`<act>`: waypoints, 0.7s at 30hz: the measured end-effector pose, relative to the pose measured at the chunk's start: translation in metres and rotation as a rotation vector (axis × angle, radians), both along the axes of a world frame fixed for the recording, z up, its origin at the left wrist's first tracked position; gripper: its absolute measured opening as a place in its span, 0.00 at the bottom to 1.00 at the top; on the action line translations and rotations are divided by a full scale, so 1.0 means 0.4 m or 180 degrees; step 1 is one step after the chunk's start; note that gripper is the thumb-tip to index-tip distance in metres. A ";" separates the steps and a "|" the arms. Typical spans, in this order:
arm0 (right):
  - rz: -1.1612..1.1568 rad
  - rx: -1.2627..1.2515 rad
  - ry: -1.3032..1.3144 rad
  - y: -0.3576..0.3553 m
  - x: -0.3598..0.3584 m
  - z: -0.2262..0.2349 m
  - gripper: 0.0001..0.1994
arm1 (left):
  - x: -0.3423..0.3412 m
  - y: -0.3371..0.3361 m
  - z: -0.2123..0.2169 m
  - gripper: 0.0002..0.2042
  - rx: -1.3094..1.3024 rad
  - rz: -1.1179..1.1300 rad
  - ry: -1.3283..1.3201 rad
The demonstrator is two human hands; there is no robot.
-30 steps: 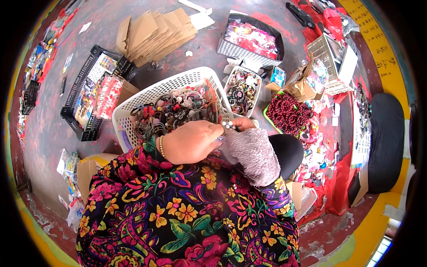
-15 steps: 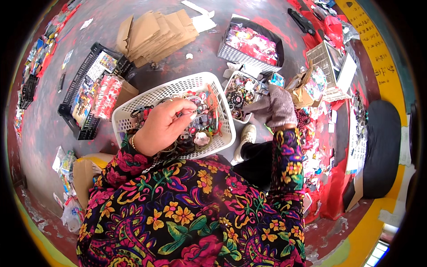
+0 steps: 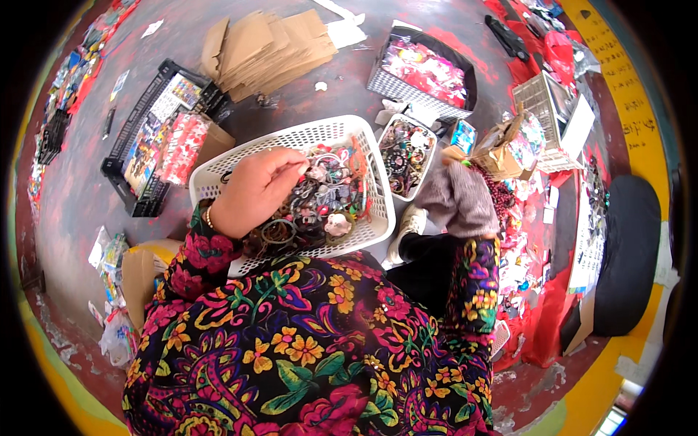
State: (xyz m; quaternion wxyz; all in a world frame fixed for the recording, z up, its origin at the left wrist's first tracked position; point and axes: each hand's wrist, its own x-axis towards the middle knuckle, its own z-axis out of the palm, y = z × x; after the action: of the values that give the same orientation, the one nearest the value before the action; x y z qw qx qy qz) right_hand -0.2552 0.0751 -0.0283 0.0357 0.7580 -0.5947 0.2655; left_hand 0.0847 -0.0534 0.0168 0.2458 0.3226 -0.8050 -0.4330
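My bare left hand [image 3: 258,190], with a bracelet at the wrist, hovers over the left side of a white plastic basket [image 3: 379,231]. Its thumb and fingers are pressed together; whatever is in the pinch does not show. Small jumbled trinkets [image 3: 320,200] fill the basket, among them bands, rings and a pale pink ornament [image 3: 337,224]. To the right, my right hand [image 3: 459,196] wears a greyish-brown fuzzy glove. It is beside a smaller white basket [image 3: 416,190] of similar pieces, apart from it. Its finger posture is unclear; a tan patch shows at the glove's far end.
Flattened cardboard [image 3: 273,51] lies ahead. A black crate [image 3: 125,189] with colourful packages stands left, a patterned bin [image 3: 414,103] of pink packets far right. An open carton [image 3: 500,161] and pale crate [image 3: 545,120] sit at right, near goods on red cloth [image 3: 542,320].
My right hand has drawn away from the smaller basket, rightward, uncovering its contents. My left hand stays pinched over the large basket, shifted slightly. The whole view has moved a little.
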 end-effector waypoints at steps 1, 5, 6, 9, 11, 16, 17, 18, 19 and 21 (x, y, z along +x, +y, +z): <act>-0.0186 0.0602 -0.0932 0.031 0.001 -0.017 0.27 | -0.001 -0.012 0.010 0.07 -0.0087 -0.0025 -0.0162; -0.0755 0.1719 -0.4438 0.086 0.090 0.007 0.21 | 0.015 -0.026 -0.011 0.06 -0.0292 0.0049 -0.0302; -0.0724 0.1677 -0.5009 0.101 0.094 0.012 0.20 | 0.016 -0.030 -0.040 0.06 -0.0394 -0.0018 -0.0370; -0.0738 0.1104 -0.6128 0.112 0.101 0.033 0.20 | -0.016 -0.028 -0.066 0.06 -0.0733 -0.0452 -0.0341; -0.0989 0.0777 -0.3032 0.143 0.091 -0.077 0.20 | -0.035 -0.021 -0.096 0.05 -0.0925 -0.0317 -0.0243; -0.0878 0.1200 -0.3105 0.168 0.136 -0.091 0.11 | -0.080 -0.028 -0.153 0.11 -0.0968 0.0101 -0.1031; -0.0671 0.1268 -0.3683 0.168 0.132 -0.114 0.10 | -0.083 -0.028 -0.157 0.11 -0.0955 0.0181 -0.1225; -0.0484 0.1346 -0.4266 0.167 0.130 -0.138 0.11 | -0.082 -0.030 -0.163 0.10 -0.0848 0.0210 -0.1429; -0.0789 0.1132 -0.2969 0.150 0.182 -0.032 0.12 | -0.090 -0.041 -0.171 0.09 -0.0582 0.0164 -0.1200; -0.1021 0.1094 -0.2364 0.146 0.194 -0.014 0.13 | -0.079 -0.049 -0.190 0.08 -0.0077 0.0181 -0.0769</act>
State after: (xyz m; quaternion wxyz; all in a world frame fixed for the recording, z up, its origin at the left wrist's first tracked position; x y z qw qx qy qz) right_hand -0.1776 0.1334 -0.0338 -0.2664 0.5042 -0.7128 0.4083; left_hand 0.0530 -0.0729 -0.0592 0.1631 0.3921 -0.8245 -0.3740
